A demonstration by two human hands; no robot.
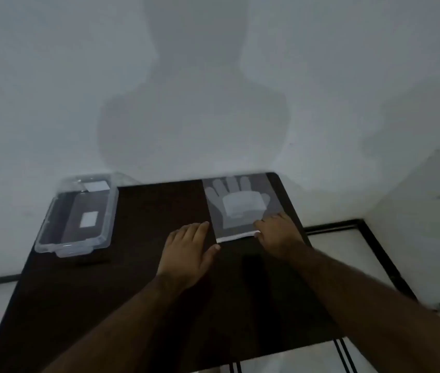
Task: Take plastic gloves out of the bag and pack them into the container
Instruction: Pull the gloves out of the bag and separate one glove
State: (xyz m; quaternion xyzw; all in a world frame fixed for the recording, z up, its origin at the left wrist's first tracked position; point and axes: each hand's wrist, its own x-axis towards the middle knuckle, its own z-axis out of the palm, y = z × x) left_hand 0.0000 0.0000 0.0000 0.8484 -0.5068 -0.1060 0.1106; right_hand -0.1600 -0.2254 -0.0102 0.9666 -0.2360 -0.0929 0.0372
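Observation:
A flat clear bag of plastic gloves lies at the far right of the dark table; the glove shape shows through it. Its white near edge faces me. My right hand rests on the bag's near right corner, fingers on the plastic. My left hand lies flat on the table just left of the bag, fingers spread, thumb touching the bag's near left corner. A clear plastic container sits open at the far left with a white label inside.
The container's clear lid leans behind it against the white wall. The table's right edge runs close to the bag. Pale tiled floor with dark border lines lies to the right and left.

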